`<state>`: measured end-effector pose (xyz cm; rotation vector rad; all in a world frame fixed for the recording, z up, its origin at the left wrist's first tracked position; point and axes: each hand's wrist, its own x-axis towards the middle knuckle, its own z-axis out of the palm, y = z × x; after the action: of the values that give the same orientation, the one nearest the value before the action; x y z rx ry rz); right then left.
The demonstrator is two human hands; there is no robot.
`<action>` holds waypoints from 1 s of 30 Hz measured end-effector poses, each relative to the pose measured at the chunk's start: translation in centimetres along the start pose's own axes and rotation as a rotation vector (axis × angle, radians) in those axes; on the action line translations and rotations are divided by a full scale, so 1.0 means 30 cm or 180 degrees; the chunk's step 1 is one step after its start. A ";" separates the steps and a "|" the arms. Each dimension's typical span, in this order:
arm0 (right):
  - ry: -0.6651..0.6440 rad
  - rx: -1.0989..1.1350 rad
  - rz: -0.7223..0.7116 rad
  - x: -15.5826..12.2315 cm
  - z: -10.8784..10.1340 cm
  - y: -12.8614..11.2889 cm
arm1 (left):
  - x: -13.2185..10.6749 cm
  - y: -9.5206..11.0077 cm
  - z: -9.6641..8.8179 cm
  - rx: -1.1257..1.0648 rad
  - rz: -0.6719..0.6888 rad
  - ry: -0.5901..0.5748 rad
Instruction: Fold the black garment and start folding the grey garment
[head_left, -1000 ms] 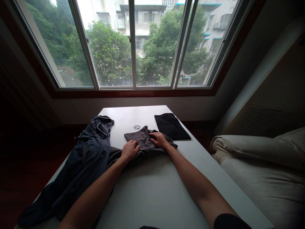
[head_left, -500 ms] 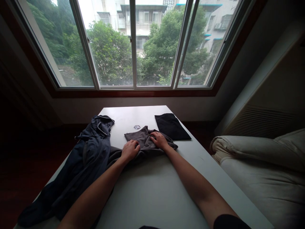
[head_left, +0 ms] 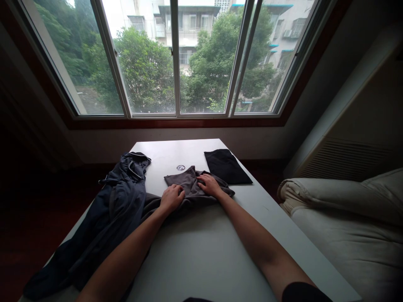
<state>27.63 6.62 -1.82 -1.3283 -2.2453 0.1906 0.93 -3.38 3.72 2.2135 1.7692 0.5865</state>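
A grey-brown garment (head_left: pixel 190 184) lies crumpled across the middle of the white table (head_left: pixel 201 243), a pointed corner of it standing up at its far side. My left hand (head_left: pixel 171 197) rests on the garment's near left part, fingers slightly bent and thumb apart. On its right part lies my right hand (head_left: pixel 209 184), with the fingers stretched out over the cloth. Both hands look open, palms down, touching the fabric; their undersides are hidden. Beside my left arm a dark blue garment (head_left: pixel 126 197) with white piping trails down the table's left side, touching the grey-brown one.
A black cloth (head_left: pixel 226 167), folded flat, lies at the table's far right edge, just behind the grey-brown garment. A small round black-and-white mark (head_left: pixel 180 167) shows on the tabletop. To the right stands a pale sofa (head_left: pixel 343 209); a window (head_left: pixel 176 58) is beyond the table.
My right hand has shifted very slightly to the left on the garment. The left hand and the cloths look the same.
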 end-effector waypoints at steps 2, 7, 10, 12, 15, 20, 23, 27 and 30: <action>-0.0014 0.0074 -0.0007 0.001 -0.004 -0.001 | 0.000 0.000 0.000 0.0004 -0.0011 -0.0013; 0.0079 0.0401 -0.0111 0.003 -0.022 -0.007 | 0.001 -0.003 0.002 0.0012 0.0014 -0.0003; 0.0140 0.0747 -0.0233 0.003 -0.036 -0.010 | 0.002 -0.006 0.005 0.0029 0.0037 0.0004; 0.0143 0.1047 -0.0252 0.002 -0.042 -0.011 | 0.002 -0.008 0.006 0.0032 0.0045 0.0012; 0.0142 0.1487 -0.0192 -0.002 -0.046 -0.014 | 0.001 -0.009 0.008 0.0023 0.0039 0.0014; 0.0232 0.1808 -0.0112 -0.007 -0.045 -0.021 | 0.000 -0.005 0.003 0.0017 0.0021 -0.0006; 0.0299 0.1824 -0.0153 -0.009 -0.048 -0.028 | 0.000 -0.001 -0.003 0.0003 0.0021 -0.0010; 0.0357 0.1658 -0.0220 -0.010 -0.052 -0.036 | -0.002 0.003 -0.008 -0.0013 0.0014 -0.0020; 0.0377 0.1501 -0.0229 -0.009 -0.050 -0.034 | -0.003 0.004 -0.010 -0.0011 0.0021 -0.0017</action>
<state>27.69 5.66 -0.27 -0.9774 -1.9818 0.5614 0.89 -3.52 4.02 2.2173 1.7577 0.5840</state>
